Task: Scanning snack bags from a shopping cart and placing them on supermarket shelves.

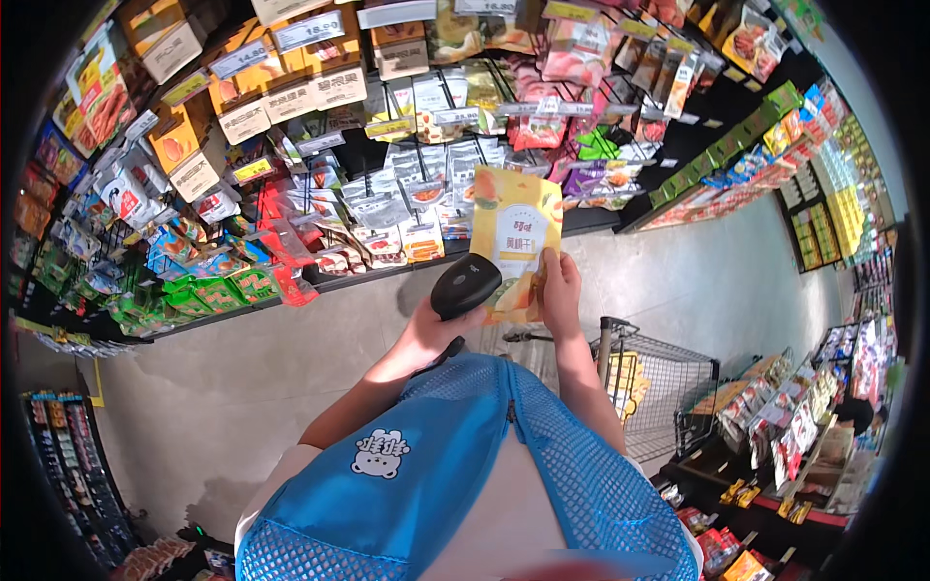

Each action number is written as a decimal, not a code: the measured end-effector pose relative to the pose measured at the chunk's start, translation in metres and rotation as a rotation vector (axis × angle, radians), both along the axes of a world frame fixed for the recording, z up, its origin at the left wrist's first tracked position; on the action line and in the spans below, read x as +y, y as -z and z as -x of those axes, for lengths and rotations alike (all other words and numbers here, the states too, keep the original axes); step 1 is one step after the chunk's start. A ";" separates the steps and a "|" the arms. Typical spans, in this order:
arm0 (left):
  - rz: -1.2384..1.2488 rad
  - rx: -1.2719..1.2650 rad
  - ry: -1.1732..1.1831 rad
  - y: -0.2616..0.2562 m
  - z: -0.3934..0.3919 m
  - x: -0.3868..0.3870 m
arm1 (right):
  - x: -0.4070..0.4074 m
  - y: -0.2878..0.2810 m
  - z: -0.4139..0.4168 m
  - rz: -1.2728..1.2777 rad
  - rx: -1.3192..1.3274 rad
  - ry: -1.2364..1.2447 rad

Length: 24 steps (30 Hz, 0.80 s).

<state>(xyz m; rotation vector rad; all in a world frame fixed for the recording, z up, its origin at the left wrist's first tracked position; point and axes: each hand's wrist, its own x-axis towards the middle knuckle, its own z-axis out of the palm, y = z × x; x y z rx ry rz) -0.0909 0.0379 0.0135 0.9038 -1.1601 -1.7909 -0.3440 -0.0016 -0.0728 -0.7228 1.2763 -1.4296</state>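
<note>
A black handheld barcode scanner (466, 287) is gripped in my left hand (433, 330), its head over the lower left of a snack pouch. My right hand (561, 294) pinches the right edge of that yellow dried-fruit pouch (517, 210), which is upright with its printed front towards me. The pouch bears writing and pictures of fruit. Part of its lower left is hidden behind the scanner. Both hands are in front of my blue mesh vest (436, 465), above the floor.
Ahead, a shelf rack (378, 273) carries hanging snack packets (378, 196) and price tags. A wire shopping cart (657, 385) stands at my right, with yellow packs inside. Behind it is another display of packets (781, 414). Grey floor (290, 378) runs between the shelves.
</note>
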 end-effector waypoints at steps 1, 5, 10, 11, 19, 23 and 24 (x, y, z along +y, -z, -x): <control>0.008 -0.048 -0.015 0.005 -0.002 -0.002 | 0.000 -0.014 -0.009 0.023 -0.053 0.003; -0.033 0.009 -0.103 0.008 -0.008 -0.007 | 0.007 -0.070 -0.026 0.072 -0.093 -0.239; 0.009 -0.029 -0.141 -0.007 -0.007 -0.020 | -0.009 -0.082 -0.018 0.027 -0.061 -0.268; 0.068 -0.013 -0.163 -0.009 -0.006 -0.022 | -0.013 -0.085 -0.016 0.010 -0.033 -0.283; 0.109 -0.207 -0.193 0.004 -0.005 -0.059 | -0.073 -0.099 0.001 0.101 -0.002 -0.174; 0.037 -0.120 -0.291 -0.007 0.009 -0.081 | -0.123 -0.114 0.032 0.192 0.064 -0.113; 0.034 -0.094 -0.260 -0.015 0.012 -0.089 | -0.137 -0.120 0.039 0.196 0.075 -0.099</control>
